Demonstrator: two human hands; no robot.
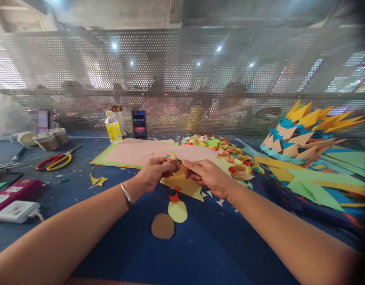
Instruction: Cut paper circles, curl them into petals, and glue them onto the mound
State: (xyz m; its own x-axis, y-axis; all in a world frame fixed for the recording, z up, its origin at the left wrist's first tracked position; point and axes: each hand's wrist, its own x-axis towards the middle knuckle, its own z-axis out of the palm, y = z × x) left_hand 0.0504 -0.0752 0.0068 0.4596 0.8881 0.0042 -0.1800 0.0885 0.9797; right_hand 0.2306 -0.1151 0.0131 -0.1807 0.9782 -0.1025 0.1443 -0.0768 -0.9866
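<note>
My left hand (157, 173) has its fingers pinched around a small piece of coloured paper (171, 155), with yellow and orange showing. Fingertip to fingertip with it, my right hand (207, 176) is closed on a small dark thing that its fingers mostly hide. Both hands are over the near edge of a stack of paper sheets (129, 152), pink on top. Just below them lie yellow paper (186, 186) and a red-orange scrap (174, 197). Nearer to me, a pale yellow paper disc (178, 211) touches a brown cardboard disc (163, 226).
Coloured paper cuttings (229, 154) are heaped behind my right hand. A spiky layered paper piece (301, 134) stands at right beside paper strips (324, 182). Red-and-yellow-handled scissors (56, 161), a purple power strip (17, 192), a white charger (17, 211), cups (46, 141) and a bottle (113, 128) are at left.
</note>
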